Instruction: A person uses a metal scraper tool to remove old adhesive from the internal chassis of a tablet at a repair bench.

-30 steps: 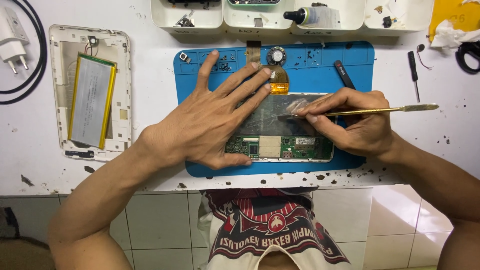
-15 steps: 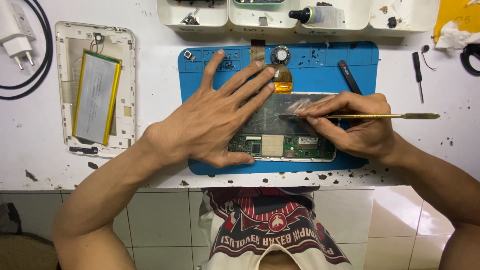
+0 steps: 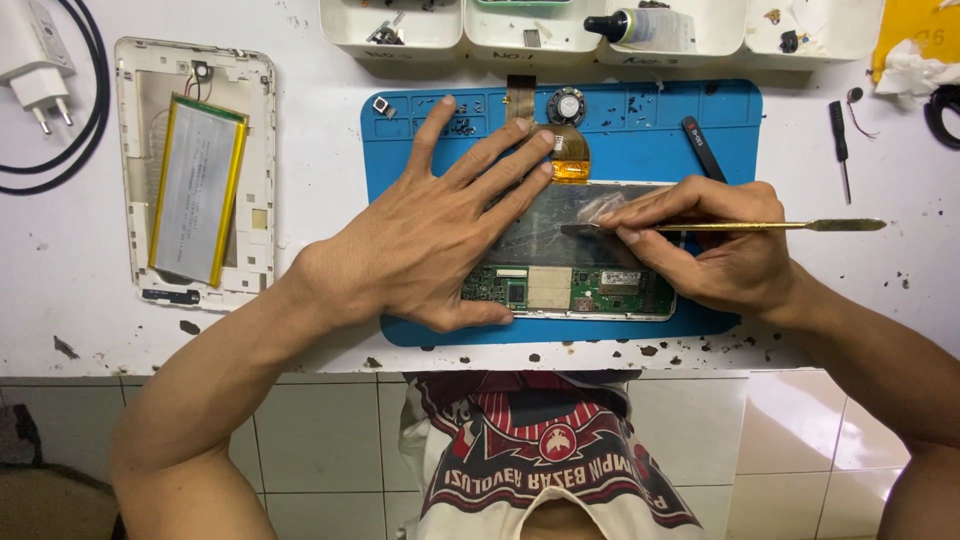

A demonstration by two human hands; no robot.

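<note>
An opened tablet assembly (image 3: 575,265) with a green circuit board (image 3: 600,290) along its near edge lies on a blue work mat (image 3: 640,120). My left hand (image 3: 440,230) lies flat on its left part, fingers spread, pinning it down. My right hand (image 3: 710,245) grips a thin metal spudger (image 3: 760,226) like a pen; its tip rests on the silvery panel near a bit of clear tape (image 3: 600,207). An orange flex cable (image 3: 570,165) leads off the far edge.
A white back cover with a battery (image 3: 195,190) lies to the left, beside a white charger and black cable (image 3: 40,85). White trays (image 3: 600,30) line the far edge. A black pry tool (image 3: 703,148), a small screwdriver (image 3: 838,135) and a round speaker (image 3: 566,105) lie nearby.
Both hands stay in place on the tablet. The view has shifted slightly, and the spudger tip has barely moved.
</note>
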